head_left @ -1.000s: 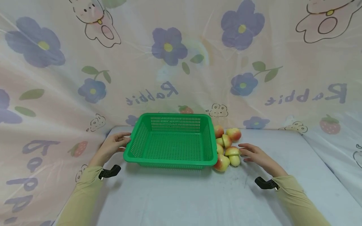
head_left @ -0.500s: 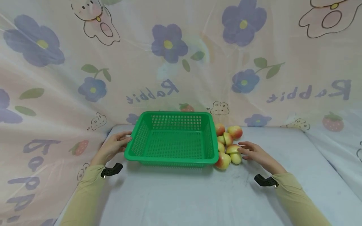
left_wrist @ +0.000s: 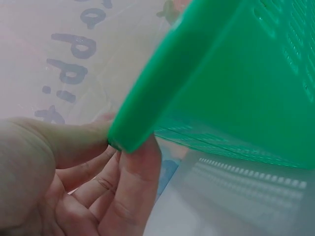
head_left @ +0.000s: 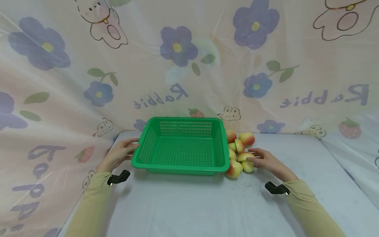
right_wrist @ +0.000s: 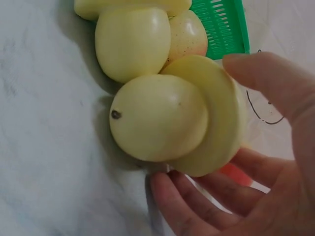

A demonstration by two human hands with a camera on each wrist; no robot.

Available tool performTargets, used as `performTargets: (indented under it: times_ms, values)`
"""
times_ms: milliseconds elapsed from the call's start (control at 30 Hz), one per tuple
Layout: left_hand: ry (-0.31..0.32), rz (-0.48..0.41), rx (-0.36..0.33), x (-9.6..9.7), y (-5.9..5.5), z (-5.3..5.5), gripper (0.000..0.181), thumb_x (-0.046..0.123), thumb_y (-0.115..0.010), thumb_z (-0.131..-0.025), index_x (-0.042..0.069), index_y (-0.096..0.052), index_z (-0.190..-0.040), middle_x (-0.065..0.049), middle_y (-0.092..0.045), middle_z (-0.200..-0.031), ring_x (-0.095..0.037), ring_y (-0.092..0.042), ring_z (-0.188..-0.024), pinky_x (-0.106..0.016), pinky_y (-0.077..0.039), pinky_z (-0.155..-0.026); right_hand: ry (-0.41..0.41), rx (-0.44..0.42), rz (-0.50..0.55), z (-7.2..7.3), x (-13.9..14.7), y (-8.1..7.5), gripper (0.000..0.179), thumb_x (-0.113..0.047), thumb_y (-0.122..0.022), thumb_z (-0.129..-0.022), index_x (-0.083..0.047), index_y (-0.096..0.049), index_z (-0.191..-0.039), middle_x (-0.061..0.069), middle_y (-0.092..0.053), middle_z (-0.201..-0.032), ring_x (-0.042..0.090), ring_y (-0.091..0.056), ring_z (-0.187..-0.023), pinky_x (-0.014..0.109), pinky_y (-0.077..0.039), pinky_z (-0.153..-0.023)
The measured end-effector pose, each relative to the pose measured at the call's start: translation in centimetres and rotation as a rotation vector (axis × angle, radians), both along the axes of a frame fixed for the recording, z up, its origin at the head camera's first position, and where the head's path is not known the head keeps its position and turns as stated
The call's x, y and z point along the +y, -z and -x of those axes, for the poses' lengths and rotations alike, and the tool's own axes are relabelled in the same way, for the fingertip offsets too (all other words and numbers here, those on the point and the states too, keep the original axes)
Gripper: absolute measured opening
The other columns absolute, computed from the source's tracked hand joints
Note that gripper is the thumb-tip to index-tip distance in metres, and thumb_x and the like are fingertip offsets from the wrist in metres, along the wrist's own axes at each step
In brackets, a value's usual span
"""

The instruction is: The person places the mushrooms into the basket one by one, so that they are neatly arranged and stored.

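A green perforated plastic basket (head_left: pixel 183 151) stands mid-table with nothing inside it. At its left side, my left hand (head_left: pixel 119 153) pinches the rim; the left wrist view shows the thumb (left_wrist: pixel 81 142) and a bent finger (left_wrist: pixel 140 172) meeting at that rim. Beside the basket's right wall lie several yellow-and-red mushrooms (head_left: pixel 234 169) with rounded caps. My right hand (head_left: pixel 267 163) holds the nearest-right mushroom (right_wrist: pixel 157 118) by its cap, thumb on one side and fingers curled on the other. The stem end, with a dark spot, faces the right wrist camera.
A white cloth covers the table (head_left: pixel 189 204). Behind and to the left hangs a curtain (head_left: pixel 195 79) printed with flowers and rabbits, close to the basket's back edge. More mushrooms (head_left: pixel 247 139) lie behind the held one, pressed near the basket wall.
My right hand has moved slightly left, from beside the mushroom to around its cap. The left hand keeps its grip on the basket. The head view has shifted a little.
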State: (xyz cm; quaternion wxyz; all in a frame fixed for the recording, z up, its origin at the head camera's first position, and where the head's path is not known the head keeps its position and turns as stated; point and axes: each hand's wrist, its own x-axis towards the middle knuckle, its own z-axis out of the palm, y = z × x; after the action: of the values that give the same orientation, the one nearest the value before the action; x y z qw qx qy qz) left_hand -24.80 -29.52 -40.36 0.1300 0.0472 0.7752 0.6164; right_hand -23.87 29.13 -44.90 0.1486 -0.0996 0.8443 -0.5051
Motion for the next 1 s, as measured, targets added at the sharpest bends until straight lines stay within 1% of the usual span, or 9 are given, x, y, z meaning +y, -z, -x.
performTargets:
  times_ms: [133, 267, 400, 433, 500, 633, 767, 867, 1000]
  values:
    - [0.001, -0.001, -0.007, 0.0, 0.0, 0.0, 0.055, 0.018, -0.050, -0.101, -0.002, -0.028, -0.147, -0.015, -0.062, -0.107, -0.016, -0.066, -0.084, -0.031, -0.056, -0.070, -0.016, 0.002, 0.002, 0.0, 0.0, 0.2, 0.065, -0.031, -0.064, -0.093, 0.002, -0.037, -0.142, 0.023, -0.045, -0.137, 0.034, -0.052, -0.114, 0.040, -0.049, -0.083]
    - [-0.006, 0.007, -0.013, 0.0, 0.1, 0.0, 0.054, 0.018, -0.050, -0.102, -0.002, -0.029, -0.147, -0.015, -0.062, -0.105, -0.016, -0.066, -0.083, -0.031, -0.056, -0.070, -0.029, -0.006, 0.015, 0.0, 0.0, 0.3, 0.063, -0.029, -0.064, -0.093, 0.003, -0.038, -0.141, 0.023, -0.047, -0.135, 0.029, -0.054, -0.108, 0.040, -0.049, -0.080]
    - [-0.012, 0.016, -0.019, 0.2, 0.0, 0.0, 0.054, 0.019, -0.051, -0.101, 0.000, -0.029, -0.148, -0.015, -0.062, -0.107, -0.017, -0.066, -0.084, -0.032, -0.056, -0.071, -0.018, -0.019, 0.019, -0.1, 0.2, 0.3, 0.061, -0.028, -0.065, -0.092, 0.002, -0.041, -0.140, 0.021, -0.051, -0.129, 0.025, -0.056, -0.101, 0.039, -0.050, -0.078]
    - [-0.010, 0.018, -0.017, 0.3, 0.0, 0.0, 0.055, 0.019, -0.051, -0.101, 0.000, -0.029, -0.148, -0.016, -0.062, -0.108, -0.017, -0.066, -0.085, -0.032, -0.056, -0.071, -0.026, -0.013, 0.022, -0.2, 0.2, 0.3, 0.061, -0.027, -0.065, -0.093, 0.003, -0.040, -0.140, 0.022, -0.051, -0.129, 0.025, -0.056, -0.100, 0.039, -0.050, -0.078]
    - [-0.010, 0.016, -0.013, 0.3, -0.1, 0.0, 0.056, 0.019, -0.052, -0.101, 0.003, -0.028, -0.149, -0.016, -0.062, -0.108, -0.018, -0.066, -0.084, -0.032, -0.056, -0.071, -0.026, -0.018, 0.030, -0.3, 0.3, 0.3, 0.060, -0.027, -0.065, -0.093, 0.002, -0.041, -0.140, 0.021, -0.051, -0.129, 0.025, -0.056, -0.101, 0.039, -0.050, -0.079]
    - [-0.007, 0.004, -0.007, 0.1, -0.2, -0.1, 0.059, 0.020, -0.054, -0.100, 0.008, -0.026, -0.151, -0.014, -0.064, -0.106, -0.017, -0.067, -0.082, -0.032, -0.056, -0.070, -0.043, 0.002, 0.025, -0.4, 0.5, 0.1, 0.059, -0.027, -0.065, -0.093, 0.001, -0.042, -0.140, 0.020, -0.049, -0.133, 0.026, -0.055, -0.105, 0.040, -0.050, -0.080]
    - [-0.004, -0.002, -0.010, 0.0, -0.2, -0.1, 0.059, 0.019, -0.053, -0.100, 0.009, -0.026, -0.151, -0.011, -0.065, -0.102, -0.016, -0.066, -0.080, -0.031, -0.055, -0.070, -0.035, 0.016, 0.009, -0.3, 0.9, -0.2, 0.057, -0.028, -0.065, -0.093, -0.001, -0.045, -0.138, 0.019, -0.052, -0.130, 0.025, -0.056, -0.103, 0.041, -0.051, -0.080]
    - [-0.016, -0.011, -0.023, 0.0, -0.2, -0.1, 0.058, 0.018, -0.054, -0.100, 0.010, -0.028, -0.151, -0.010, -0.065, -0.101, -0.016, -0.066, -0.079, -0.032, -0.056, -0.070, -0.021, 0.016, 0.004, -0.3, 1.3, -0.5, 0.055, -0.028, -0.064, -0.093, -0.002, -0.045, -0.138, 0.018, -0.052, -0.130, 0.025, -0.056, -0.102, 0.041, -0.050, -0.082]
    - [-0.023, -0.031, -0.046, 0.3, -0.3, 0.0, 0.059, 0.017, -0.055, -0.099, 0.012, -0.029, -0.151, -0.011, -0.065, -0.101, -0.017, -0.066, -0.079, -0.033, -0.056, -0.071, -0.020, 0.035, 0.004, -0.2, 1.7, -1.3, 0.056, -0.029, -0.063, -0.094, -0.002, -0.044, -0.139, 0.019, -0.050, -0.132, 0.024, -0.056, -0.106, 0.039, -0.050, -0.085]
